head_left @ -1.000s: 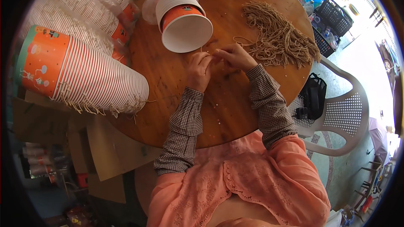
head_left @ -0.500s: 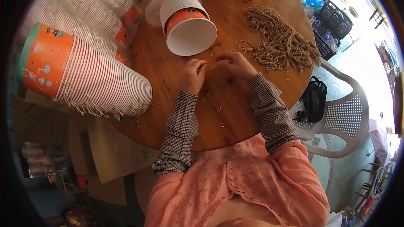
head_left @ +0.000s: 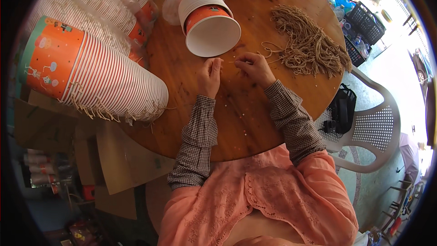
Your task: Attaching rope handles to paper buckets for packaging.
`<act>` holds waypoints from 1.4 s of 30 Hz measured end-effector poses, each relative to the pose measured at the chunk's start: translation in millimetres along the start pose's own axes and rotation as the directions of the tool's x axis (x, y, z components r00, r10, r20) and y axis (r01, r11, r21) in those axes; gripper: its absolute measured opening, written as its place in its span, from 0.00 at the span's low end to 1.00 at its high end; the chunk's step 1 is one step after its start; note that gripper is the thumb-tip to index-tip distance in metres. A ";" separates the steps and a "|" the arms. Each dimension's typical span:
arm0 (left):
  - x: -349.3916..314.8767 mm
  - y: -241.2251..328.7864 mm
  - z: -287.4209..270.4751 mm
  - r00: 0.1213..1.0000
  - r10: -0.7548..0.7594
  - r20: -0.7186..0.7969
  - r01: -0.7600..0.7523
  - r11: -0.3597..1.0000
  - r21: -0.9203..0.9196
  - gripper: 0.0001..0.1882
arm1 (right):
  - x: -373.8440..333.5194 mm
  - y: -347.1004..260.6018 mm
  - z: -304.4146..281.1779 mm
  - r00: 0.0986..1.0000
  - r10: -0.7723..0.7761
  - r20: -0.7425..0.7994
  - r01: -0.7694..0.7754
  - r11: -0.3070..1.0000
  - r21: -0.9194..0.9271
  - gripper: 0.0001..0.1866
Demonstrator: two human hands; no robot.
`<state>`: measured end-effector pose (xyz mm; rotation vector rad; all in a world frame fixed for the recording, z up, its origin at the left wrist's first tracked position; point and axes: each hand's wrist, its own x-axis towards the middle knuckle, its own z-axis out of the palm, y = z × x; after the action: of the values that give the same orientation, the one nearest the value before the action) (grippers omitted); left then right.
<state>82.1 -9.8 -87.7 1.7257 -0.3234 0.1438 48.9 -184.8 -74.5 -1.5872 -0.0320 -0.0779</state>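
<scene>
My left hand (head_left: 210,78) is closed, thumb pressed against the fingers, just in front of a short nest of orange-and-white paper buckets (head_left: 213,36). To its right my right hand (head_left: 256,69) is closed in a pinch. Whatever is between the fingertips of either hand is too small to make out. The buckets lie on their side, with the white inside of the nearest one facing me. A loose heap of tan twine (head_left: 309,43) lies right of my right hand, one loop straying toward it.
A long stack of nested paper buckets (head_left: 116,82) leans over the round wooden table (head_left: 236,127) at left, twine ends hanging from its rims. Bagged bucket stacks (head_left: 86,23) stand behind it. A plastic chair (head_left: 373,123) holding a black bag (head_left: 342,107) is at right.
My right hand has turned, its fingers now drawn into a pinch. The left hand has tilted more upright, thumb up. The whole view has shifted slightly.
</scene>
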 end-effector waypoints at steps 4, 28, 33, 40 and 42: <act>-2.7 -2.4 -2.5 0.993 -0.029 0.118 0.025 0.999 0.031 0.25 | -3.1 -4.2 3.1 0.998 0.033 0.053 -0.030 0.998 -0.048 0.08; 0.0 -17.1 8.6 0.972 0.228 0.057 -0.235 0.950 0.207 0.07 | 26.8 22.8 0.4 0.945 -0.295 -0.145 0.268 0.947 -0.179 0.06; 11.1 -11.9 -8.9 0.925 0.197 -0.325 -0.136 0.970 0.199 0.12 | 58.3 25.4 -24.2 0.922 -0.176 -0.345 0.273 0.927 0.258 0.06; 13.2 3.3 -9.5 0.944 0.329 0.014 -0.313 0.882 0.352 0.30 | 64.3 27.1 -13.8 0.975 -0.210 -0.075 0.214 0.788 0.578 0.06; 12.9 12.9 -7.8 0.924 0.339 0.176 -0.382 0.808 0.448 0.39 | 57.6 23.1 -6.9 0.973 -0.230 -0.036 0.217 0.838 0.500 0.05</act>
<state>91.2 -5.8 -70.6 2.1467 -0.7344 0.4605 107.7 -193.8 -93.4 -1.0531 -0.2413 -0.2157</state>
